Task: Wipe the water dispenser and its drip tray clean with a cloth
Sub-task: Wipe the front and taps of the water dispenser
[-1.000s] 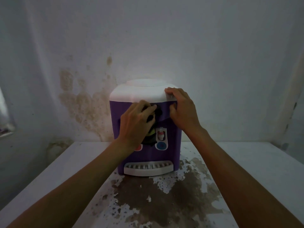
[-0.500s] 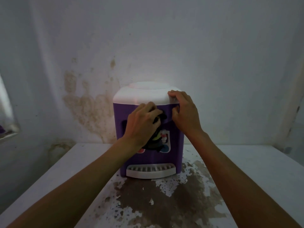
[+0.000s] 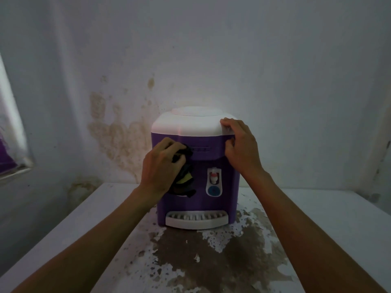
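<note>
A purple water dispenser (image 3: pixel 220 199) with a white top stands on the table against the wall. Its white drip tray (image 3: pixel 196 221) juts out at the bottom front. My left hand (image 3: pixel 161 166) grips a dark cloth (image 3: pixel 183 182) with a yellow patch and presses it against the upper left of the purple front. The cloth hangs down over the left tap. My right hand (image 3: pixel 240 148) holds the dispenser's upper right corner, fingers on the white top, thumb on the purple front. The right tap (image 3: pixel 214 181), white with a blue button below, is uncovered.
The white table (image 3: pixel 317 225) has a large brown patch of peeled paint (image 3: pixel 203 252) in front of the dispenser. A stained wall (image 3: pixel 118 136) rises close behind. A window ledge (image 3: pixel 14 170) sits at the far left.
My left hand has slid the cloth leftward across the front, uncovering the right tap and the vent slot. My right hand stays on the upper right corner. The camera view has shifted slightly.
</note>
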Demonstrator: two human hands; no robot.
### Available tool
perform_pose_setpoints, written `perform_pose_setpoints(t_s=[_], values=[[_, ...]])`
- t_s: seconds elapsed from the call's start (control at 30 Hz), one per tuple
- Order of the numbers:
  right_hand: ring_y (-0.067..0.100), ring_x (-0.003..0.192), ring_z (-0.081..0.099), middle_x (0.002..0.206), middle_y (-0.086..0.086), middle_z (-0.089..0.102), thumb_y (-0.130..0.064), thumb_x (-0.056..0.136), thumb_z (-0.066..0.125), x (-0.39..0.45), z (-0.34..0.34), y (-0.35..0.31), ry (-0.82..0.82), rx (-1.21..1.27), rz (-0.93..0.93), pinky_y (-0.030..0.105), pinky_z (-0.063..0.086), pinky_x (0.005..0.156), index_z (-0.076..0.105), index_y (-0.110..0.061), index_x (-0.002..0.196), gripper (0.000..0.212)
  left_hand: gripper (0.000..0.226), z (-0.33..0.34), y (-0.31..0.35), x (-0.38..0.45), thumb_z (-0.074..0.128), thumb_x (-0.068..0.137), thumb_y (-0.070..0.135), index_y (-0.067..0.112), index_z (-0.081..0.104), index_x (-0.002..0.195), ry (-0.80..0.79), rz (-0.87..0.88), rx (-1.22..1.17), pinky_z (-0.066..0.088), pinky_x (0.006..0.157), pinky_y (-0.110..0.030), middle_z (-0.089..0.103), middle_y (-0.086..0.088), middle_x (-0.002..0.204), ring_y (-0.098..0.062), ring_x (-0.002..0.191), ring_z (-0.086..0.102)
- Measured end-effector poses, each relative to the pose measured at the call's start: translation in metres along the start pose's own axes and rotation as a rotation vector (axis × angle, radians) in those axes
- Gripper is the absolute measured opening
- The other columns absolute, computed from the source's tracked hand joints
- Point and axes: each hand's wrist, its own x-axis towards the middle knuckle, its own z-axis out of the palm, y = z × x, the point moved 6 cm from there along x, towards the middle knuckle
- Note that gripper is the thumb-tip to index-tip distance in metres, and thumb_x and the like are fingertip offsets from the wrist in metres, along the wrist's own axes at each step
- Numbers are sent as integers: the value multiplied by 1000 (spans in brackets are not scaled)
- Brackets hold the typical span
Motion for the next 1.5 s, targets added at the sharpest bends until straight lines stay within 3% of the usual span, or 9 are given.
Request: perform_pose_setpoints(t_s=[0.4,0.5,0.6,0.77,0.93,1.1,1.2,1.33,1.5], values=[[18,129,49,138,-1,56,9,79,50,-2,4,2,27,-21,-8,34,47,105,55,-16,134,61,14,22,41,17,69,91,15,10,72,104,-57,256,8,56,71,-36,64,-5,102,-20,83,60],[17,130,49,139,-2,55,10,80,50,-1,3,2,6,-27,-17,34,46,107,54,-18,135,61,13,16,25,3,68,91,13,10,72,103,-4,198,-7,55,70,-33,65,-4,101,-19,82,61],[17,130,49,139,-2,55,9,82,51,-1,2,1,-10,-32,-15,33,45,108,54,-18,135,60,15,8,-1,-12,73,86,12,12,71,101,73,-36,-57,56,66,-31,66,-1,98,-15,78,61],[18,129,49,139,-1,55,10,81,52,-3,3,-1,12,-20,-2,36,47,107,55,-17,134,59,14,-9,-37,-11,75,87,13,17,73,100,233,-370,-220,58,77,-32,69,0,95,-17,82,68],[18,129,49,139,0,55,11,81,50,-3,5,-1,32,-13,4,36,47,107,55,-16,133,59,13,-1,-19,-3,71,90,17,20,72,103,230,-347,-231,55,78,-24,67,5,100,-11,86,66],[18,129,49,138,-2,55,11,81,50,-2,4,-1,20,-16,-6,36,48,106,54,-17,133,60,14,4,-21,-1,67,93,12,13,67,107,201,-267,-162,48,73,-21,63,-5,105,-17,85,61],[19,128,50,138,-1,55,11,82,50,-1,2,-1,5,-17,-10,35,48,106,54,-17,133,59,17,-1,-36,2,65,93,10,14,66,109,252,-335,-153,45,73,-13,62,-6,104,-14,85,57],[20,128,50,138,0,55,12,82,51,-2,4,0,9,-13,-10,38,50,105,54,-17,133,59,15,-6,-53,0,65,94,12,17,64,108,294,-480,-183,51,76,-23,62,-2,103,-14,85,60],[21,126,50,137,2,55,13,81,51,-4,7,-2,50,4,7,42,51,104,55,-14,132,58,15,6,-20,-11,64,93,9,18,66,105,172,-322,-205,52,75,-27,61,1,99,-14,84,59]])
